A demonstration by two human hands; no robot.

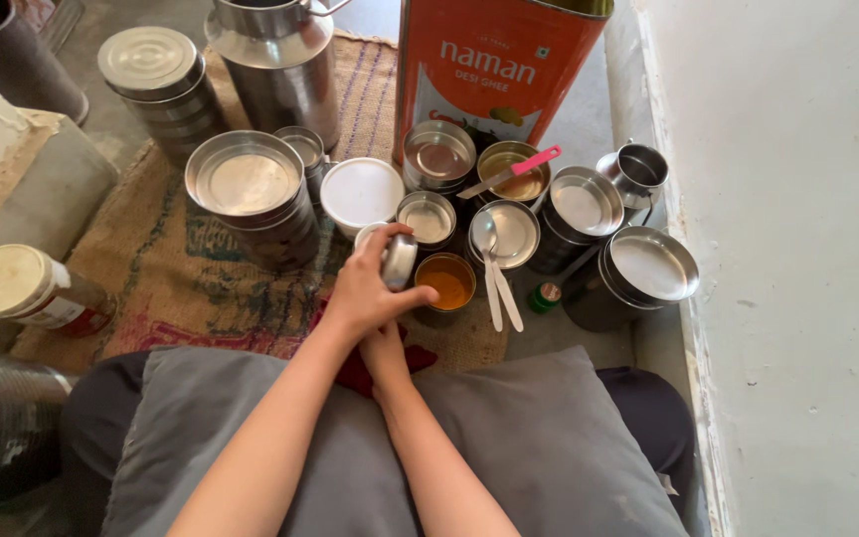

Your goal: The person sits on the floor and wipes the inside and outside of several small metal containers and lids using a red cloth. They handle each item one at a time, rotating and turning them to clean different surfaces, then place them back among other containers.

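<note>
My left hand [365, 293] grips a small round steel lid [399, 261] on edge, just left of an open steel cup of orange-yellow powder [446, 281]. My right hand [386, 350] lies under the left wrist, over a dark red cloth [418, 356]. Its fingers are hidden, so I cannot tell whether it holds anything. Two white spoons [500, 290] lie right of the powder cup, their bowls resting on a closed steel tin [512, 232]. A grey cushion [549, 438] covers my lap.
Several steel tins and canisters [251, 194] stand on a burlap mat [176, 268], with a white-lidded tub [362, 191], a tall orange tin [489, 70] behind, and a pink-handled spoon [524, 166] in an open cup. A small green-capped bottle [546, 295] and a white wall [797, 249] are on the right.
</note>
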